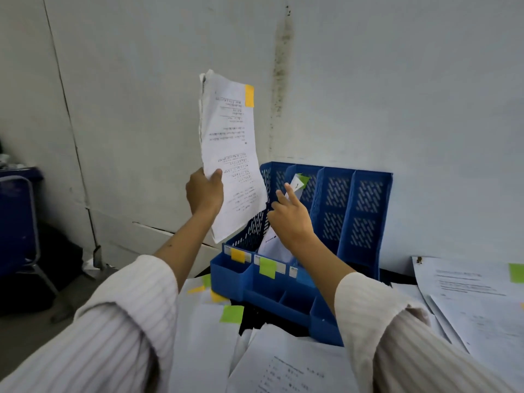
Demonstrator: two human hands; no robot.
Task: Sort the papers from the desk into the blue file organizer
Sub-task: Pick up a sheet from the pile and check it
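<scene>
My left hand (204,192) grips a stack of printed papers (229,143) by its lower edge and holds it upright in the air, left of the blue file organizer (360,211). An orange sticky tab (249,95) sits on the stack's top right corner. My right hand (290,219) reaches into the organizer's second slot, fingers spread against a white paper with a green tab (298,182) that stands there. Orange (237,255) and green (267,267) sticky labels mark the organizer's front compartments.
Loose printed sheets (297,370) with green (232,314) and yellow tabs cover the desk in front of and to the right of the organizer (467,282). A white wall stands right behind it. A dark blue chair (17,222) is at the far left, off the desk.
</scene>
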